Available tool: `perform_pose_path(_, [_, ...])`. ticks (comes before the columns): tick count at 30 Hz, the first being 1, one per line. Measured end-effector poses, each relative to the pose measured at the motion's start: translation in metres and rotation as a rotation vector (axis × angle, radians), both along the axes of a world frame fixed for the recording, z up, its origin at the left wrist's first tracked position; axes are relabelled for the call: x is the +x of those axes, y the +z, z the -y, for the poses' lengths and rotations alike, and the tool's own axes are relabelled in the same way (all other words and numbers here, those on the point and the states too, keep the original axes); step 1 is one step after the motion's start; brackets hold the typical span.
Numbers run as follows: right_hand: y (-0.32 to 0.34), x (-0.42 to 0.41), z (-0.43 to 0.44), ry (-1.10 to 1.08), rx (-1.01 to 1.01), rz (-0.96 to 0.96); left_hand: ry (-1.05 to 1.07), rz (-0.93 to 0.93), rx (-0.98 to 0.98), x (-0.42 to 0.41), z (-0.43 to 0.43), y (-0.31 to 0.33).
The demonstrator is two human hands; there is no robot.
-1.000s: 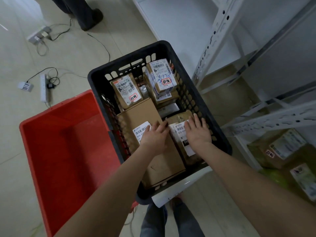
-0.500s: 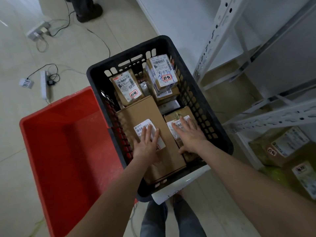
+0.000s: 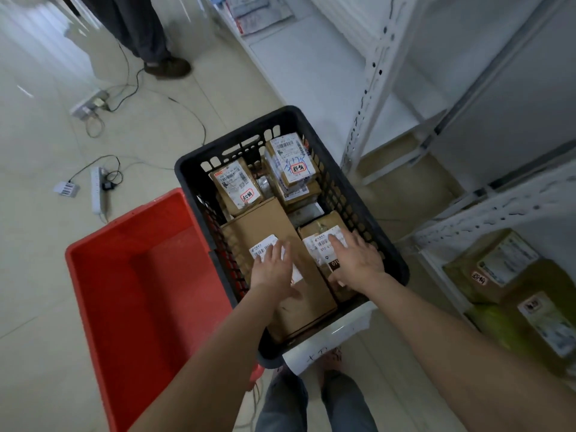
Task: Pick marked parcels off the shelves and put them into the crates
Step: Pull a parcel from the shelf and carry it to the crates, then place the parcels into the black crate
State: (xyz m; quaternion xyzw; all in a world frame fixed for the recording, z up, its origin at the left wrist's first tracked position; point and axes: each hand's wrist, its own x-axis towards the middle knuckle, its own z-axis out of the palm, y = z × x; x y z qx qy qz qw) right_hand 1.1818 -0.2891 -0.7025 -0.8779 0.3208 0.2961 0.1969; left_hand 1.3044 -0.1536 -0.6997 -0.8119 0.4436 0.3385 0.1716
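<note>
Plainly, the fingers (image 3: pixel 276 249) of the left hand (image 3: pixel 271 272) lie straight and close together, flat on the labelled top of a large flat box (image 3: pixel 265 224), gripping nothing. The right hand (image 3: pixel 358 263) is likewise opened out, its fingers spread and pressed on the white label of a smaller box (image 3: pixel 324 222) just beside the first, at its 3 o'clock; it holds nothing either.

Both boxes lie in the 6 o'clock half of a black crate (image 3: pixel 187 165). At the crate's 12 o'clock end sit two marked parcels (image 3: pixel 235 188), each with a red-ringed handwritten tag, the right one on top of a stack.

A red crate (image 3: pixel 124 221) stands touching the black one at its 9 o'clock. White shelving (image 3: pixel 371 88) rises from 1 to 3 o'clock, and more tagged shelf parcels (image 3: pixel 505 275) rest low at 4 o'clock. On the floor (image 3: pixel 46 275) at 10 o'clock lies a power strip (image 3: pixel 96 190) with cables, and another person's shoe (image 3: pixel 168 68) shows at 11 o'clock.
</note>
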Motion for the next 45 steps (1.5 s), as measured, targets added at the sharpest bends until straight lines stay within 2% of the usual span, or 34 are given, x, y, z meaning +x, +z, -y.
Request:
perform_pose_path(5, [0.033, -0.024, -0.009, -0.171, -0.042, 0.091, -0.09, -0.037, -0.169, -0.006, 0.028, 0.038])
perform_pose_path(9, [0.065, -0.061, -0.024, -0.341, -0.097, 0.097, -0.198, -0.082, -0.225, -0.03, 0.045, 0.065])
perform_pose_path(16, [0.13, -0.153, -0.07, -0.692, -0.252, 0.176, -0.533, -0.096, -0.274, -0.107, 0.056, 0.115])
perform_pose_path(24, [0.198, -0.286, -0.114, -1.019, -0.405, 0.115, -0.886, -0.096, -0.488, -0.243, 0.065, 0.186])
perform_pose_path(30, [0.235, -0.389, -0.154, -1.205, -0.47, 0.143, -1.085, -0.104, -0.546, -0.356, 0.057, 0.232])
perform_pose_path(39, [0.276, -0.566, -0.229, -1.321, -0.582, 0.146, -1.235, -0.132, -0.615, -0.545, -0.007, 0.282])
perform_pose_path(45, [0.295, -0.669, -0.274, -1.396, -0.626, 0.185, -1.246, -0.212, -0.665, -0.657, -0.042, 0.306])
